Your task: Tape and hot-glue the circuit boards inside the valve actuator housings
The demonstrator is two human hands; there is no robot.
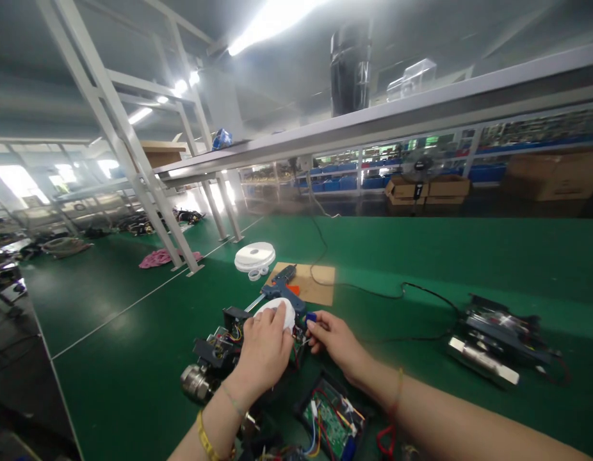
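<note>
My left hand [264,349] is closed over a white round disc [283,312], fingers across its top, above an assembly with black brackets [218,346], wires and a metal fitting [195,382]. Just to the right, my right hand [335,342] pinches a small blue piece [310,317] between thumb and forefinger. Thin wires show between the two hands; where they run is partly hidden by the fingers. Nearer to me lies a black case with a green circuit board [328,419] and coloured wires.
Behind the hands, a glue gun [283,285] rests by a brown board [318,285]. White reels [255,256] lie beyond it. At right is another assembly with a metal cylinder [483,362]. A cable crosses the green table [397,256]. A shelf [373,125] spans overhead.
</note>
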